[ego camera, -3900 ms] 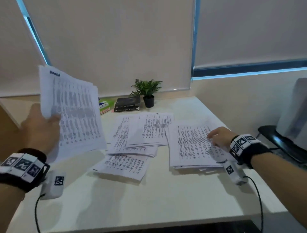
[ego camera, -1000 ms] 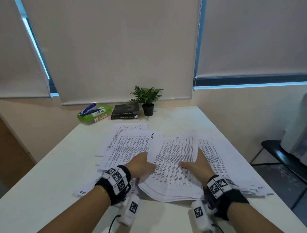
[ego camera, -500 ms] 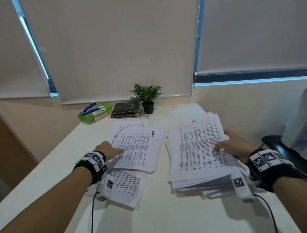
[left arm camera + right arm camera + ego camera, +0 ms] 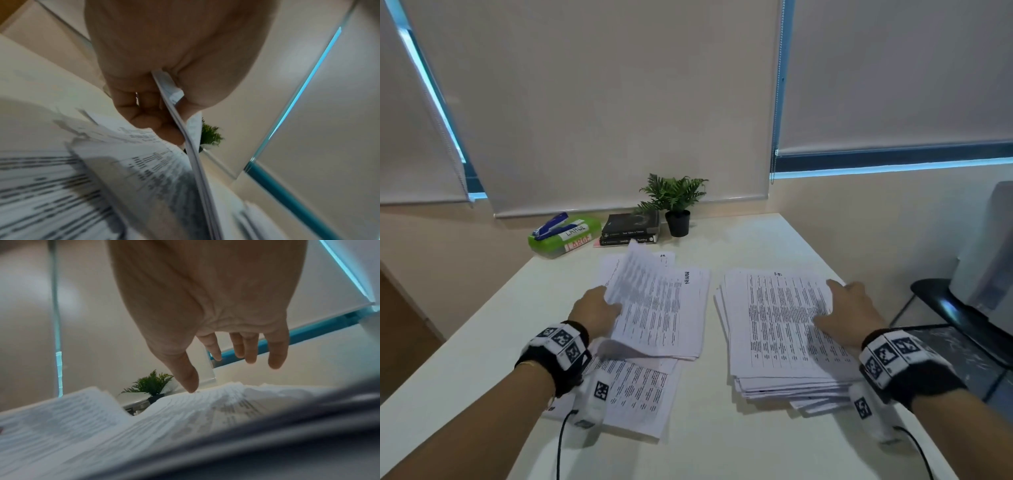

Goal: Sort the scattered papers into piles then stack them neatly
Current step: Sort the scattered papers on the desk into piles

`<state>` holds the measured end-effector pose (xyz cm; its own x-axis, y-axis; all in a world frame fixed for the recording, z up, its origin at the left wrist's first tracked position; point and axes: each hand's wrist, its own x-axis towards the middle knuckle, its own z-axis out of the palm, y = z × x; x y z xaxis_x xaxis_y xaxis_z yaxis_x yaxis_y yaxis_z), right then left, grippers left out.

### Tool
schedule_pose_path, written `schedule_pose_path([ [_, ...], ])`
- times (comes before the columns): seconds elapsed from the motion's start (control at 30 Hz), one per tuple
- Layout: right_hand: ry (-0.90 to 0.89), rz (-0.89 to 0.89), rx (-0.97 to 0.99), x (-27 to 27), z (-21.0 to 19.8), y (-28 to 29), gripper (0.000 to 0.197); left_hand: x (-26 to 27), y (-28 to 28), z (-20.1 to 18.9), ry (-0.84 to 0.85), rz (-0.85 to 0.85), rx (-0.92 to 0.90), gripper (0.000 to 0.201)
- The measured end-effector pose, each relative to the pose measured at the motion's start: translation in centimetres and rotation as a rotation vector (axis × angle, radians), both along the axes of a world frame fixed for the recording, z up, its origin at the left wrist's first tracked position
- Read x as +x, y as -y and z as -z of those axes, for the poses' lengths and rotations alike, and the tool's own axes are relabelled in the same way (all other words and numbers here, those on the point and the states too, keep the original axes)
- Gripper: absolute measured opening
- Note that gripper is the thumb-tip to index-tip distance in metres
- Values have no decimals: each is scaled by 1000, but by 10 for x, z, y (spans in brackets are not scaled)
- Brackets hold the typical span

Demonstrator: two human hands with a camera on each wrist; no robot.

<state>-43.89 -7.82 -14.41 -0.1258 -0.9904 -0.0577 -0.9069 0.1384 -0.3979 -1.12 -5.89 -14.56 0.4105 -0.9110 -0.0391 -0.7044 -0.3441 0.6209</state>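
Note:
Two heaps of printed sheets lie on the white table (image 4: 722,445). My left hand (image 4: 599,310) pinches the left edge of a thin sheaf (image 4: 654,308) and lifts that edge off the left heap; the left wrist view shows this sheaf (image 4: 185,133) held between thumb and curled fingers. More loose sheets (image 4: 643,394) lie under it. On the right sits a thick pile (image 4: 777,329). My right hand (image 4: 849,313) lies over its right side with fingers straight; in the right wrist view the thumb (image 4: 189,379) touches the top sheet (image 4: 185,412).
At the table's back stand a green box with a blue stapler (image 4: 563,233), two black books (image 4: 631,228) and a small potted plant (image 4: 676,202). A black chair (image 4: 955,315) stands right of the table. Blinds cover the windows behind.
My left hand went from lying on the left heap to pinching a sheaf and raising its left edge. My right hand stayed on the right pile.

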Motion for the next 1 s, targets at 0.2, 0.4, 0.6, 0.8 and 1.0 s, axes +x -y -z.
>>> schedule_pose_path([
  [0.2,270,-214,-182,54,-14,-17,77,12,-21,-16,-446,-61,-386,38],
  [0.4,1114,-187,160,116,-12,-17,96,-18,-60,-14,-626,149,-371,25],
  [0.6,1102,-158,10,134,11,-8,42,-28,-47,35,-462,288,-149,85],
  [0.8,948,-58,11,120,36,2,69,-20,-23,21,-140,222,-108,45],
  [1.0,919,-48,1,112,48,8,70,31,26,13,124,51,150,50],
])
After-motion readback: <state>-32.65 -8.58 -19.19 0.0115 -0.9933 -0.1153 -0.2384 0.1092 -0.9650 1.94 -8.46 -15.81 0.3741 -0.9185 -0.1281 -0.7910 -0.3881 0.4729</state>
